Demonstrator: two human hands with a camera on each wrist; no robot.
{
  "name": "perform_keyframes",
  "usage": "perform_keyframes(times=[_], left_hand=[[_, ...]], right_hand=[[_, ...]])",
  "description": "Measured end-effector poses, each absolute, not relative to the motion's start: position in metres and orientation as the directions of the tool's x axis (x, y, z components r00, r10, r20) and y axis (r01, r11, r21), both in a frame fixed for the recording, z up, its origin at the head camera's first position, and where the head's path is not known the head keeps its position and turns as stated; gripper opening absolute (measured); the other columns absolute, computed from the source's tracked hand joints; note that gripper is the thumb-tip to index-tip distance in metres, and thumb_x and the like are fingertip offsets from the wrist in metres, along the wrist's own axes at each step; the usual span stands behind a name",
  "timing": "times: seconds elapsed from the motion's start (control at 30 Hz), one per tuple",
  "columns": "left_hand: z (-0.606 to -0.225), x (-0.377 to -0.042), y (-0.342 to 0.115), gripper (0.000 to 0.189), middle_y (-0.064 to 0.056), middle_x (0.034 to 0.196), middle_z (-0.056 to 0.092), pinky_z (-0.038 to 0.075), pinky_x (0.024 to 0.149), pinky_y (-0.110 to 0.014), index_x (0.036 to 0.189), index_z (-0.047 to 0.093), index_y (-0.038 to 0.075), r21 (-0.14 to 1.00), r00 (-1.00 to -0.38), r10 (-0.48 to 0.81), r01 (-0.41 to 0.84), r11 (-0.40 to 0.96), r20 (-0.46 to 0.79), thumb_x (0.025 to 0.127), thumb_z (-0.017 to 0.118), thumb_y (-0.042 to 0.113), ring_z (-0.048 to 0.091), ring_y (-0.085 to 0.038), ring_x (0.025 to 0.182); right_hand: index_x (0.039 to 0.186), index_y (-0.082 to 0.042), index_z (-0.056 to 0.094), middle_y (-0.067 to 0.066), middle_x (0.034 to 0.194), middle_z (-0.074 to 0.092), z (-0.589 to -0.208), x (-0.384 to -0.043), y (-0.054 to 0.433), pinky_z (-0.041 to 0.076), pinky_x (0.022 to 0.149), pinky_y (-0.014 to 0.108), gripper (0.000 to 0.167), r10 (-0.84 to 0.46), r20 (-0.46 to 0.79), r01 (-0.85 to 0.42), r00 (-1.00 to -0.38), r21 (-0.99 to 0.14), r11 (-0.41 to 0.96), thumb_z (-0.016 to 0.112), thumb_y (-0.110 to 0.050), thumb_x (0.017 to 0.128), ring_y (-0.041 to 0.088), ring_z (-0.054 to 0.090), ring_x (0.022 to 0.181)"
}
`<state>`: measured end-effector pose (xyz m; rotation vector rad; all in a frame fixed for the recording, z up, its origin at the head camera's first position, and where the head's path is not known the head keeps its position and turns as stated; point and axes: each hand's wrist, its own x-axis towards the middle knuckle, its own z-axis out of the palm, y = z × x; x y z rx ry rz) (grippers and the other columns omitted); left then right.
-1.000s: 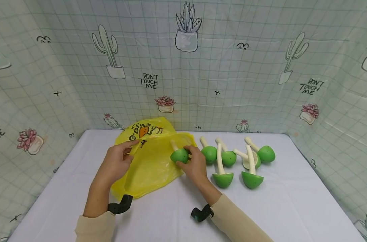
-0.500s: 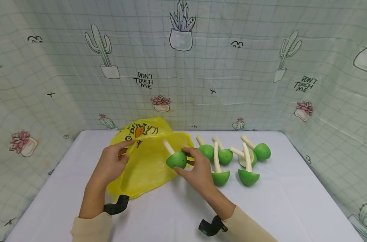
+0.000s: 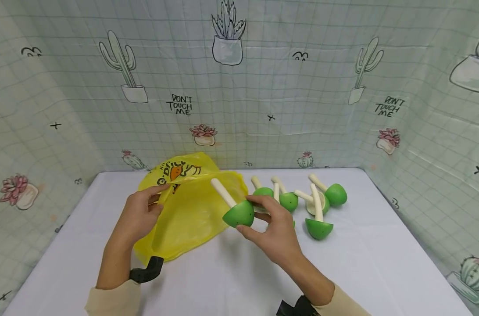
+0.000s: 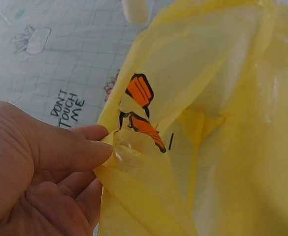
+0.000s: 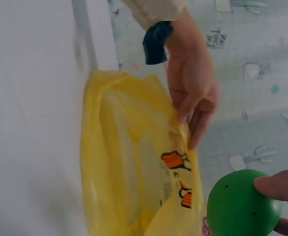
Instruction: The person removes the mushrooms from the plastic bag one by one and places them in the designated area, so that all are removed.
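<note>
My left hand (image 3: 142,215) pinches the rim of a yellow plastic bag (image 3: 192,219) between thumb and fingers. The bag lies on the table with its mouth held open, black and orange print on its upper side. In my right hand (image 3: 277,226) is a toy mushroom (image 3: 239,213) with a green domed cap and a cream stem. Thumb and fingers grip it by the cap, and its stem points up and left, overlapping the bag's mouth in the head view. The right wrist view shows the green cap (image 5: 242,204) close up, beside the bag (image 5: 134,147).
Several more green-capped toy mushrooms (image 3: 319,229) lie on the white table (image 3: 381,263) to the right, some partly hidden behind my right hand. A patterned cloth (image 3: 263,87) with cactus drawings stands behind and at both sides.
My right hand has drawn the toy mushroom out from the bag's mouth, towards me and to the right. The left hand keeps its hold on the bag. The head view has turned slightly right.
</note>
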<state>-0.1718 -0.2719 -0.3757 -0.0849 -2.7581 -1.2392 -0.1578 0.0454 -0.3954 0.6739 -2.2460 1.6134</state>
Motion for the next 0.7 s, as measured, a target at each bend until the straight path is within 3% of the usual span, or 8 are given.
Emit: perform_keyframes(times=[0.47,0.7], left_hand=[[-0.376,-0.171,-0.271,0.056,-0.030,0.152,0.050,0.054,0.103,-0.055,0.154,0.050,-0.001,0.753,-0.991,0.007,0.109,0.650,0.137,0.100,0.057,-0.013,0.057,-0.047,0.133],[-0.377,-0.171,-0.270,0.056,-0.030,0.151,0.050,0.053,0.103,-0.056,0.154,0.051,0.000,0.750,-0.991,0.003,0.103,0.653,0.133,0.100,0.057,-0.013,0.056,-0.047,0.133]], right_hand=[[0.131,0.003,0.065,0.015,0.131,0.067,-0.402,-0.163,0.113,0.059,0.093,0.024,0.062,-0.058,0.521,-0.508,-0.852,-0.793,0.338,0.090,0.009,0.075,0.027,0.066,0.117],[0.133,0.004,0.062,0.015,0.135,0.065,-0.414,-0.167,0.150,0.056,0.092,0.016,0.064,0.040,0.497,-0.429,-0.867,-0.784,0.449,0.090,0.009,0.076,0.007,0.061,0.118]])
